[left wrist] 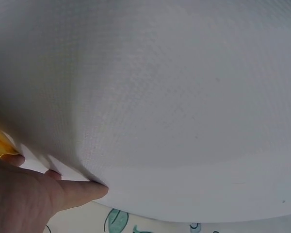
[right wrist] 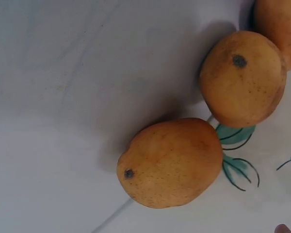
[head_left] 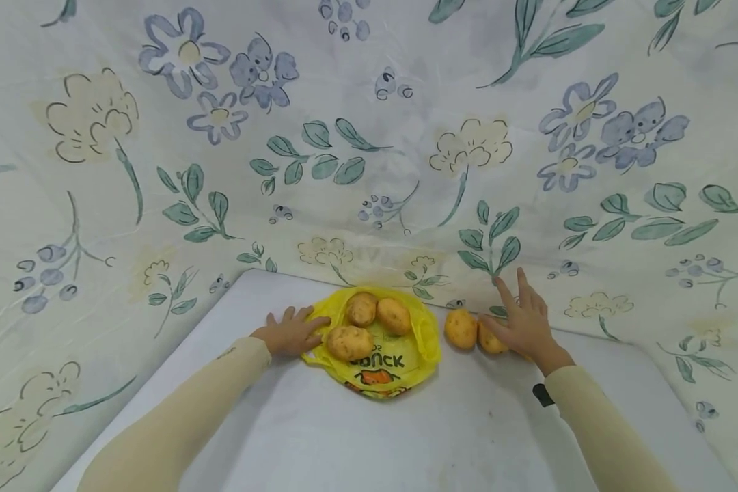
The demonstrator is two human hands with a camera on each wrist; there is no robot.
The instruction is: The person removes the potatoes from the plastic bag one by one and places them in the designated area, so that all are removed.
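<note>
Left hand flat, pinning yellow bag at centre; right hand spread, hovering over loose potatoes. Judgement: loading step; next needs a grasp.

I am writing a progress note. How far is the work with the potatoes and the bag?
Three potatoes already lie on the yellow bag. The left hand presses the bag's edge flat; the right hand, open, reaches over the potatoes on the table. At least two remain outside.

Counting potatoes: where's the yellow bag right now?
Head view: yellow bag lies centre on the white table, three potatoes on it, left hand touching its left edge.
</note>
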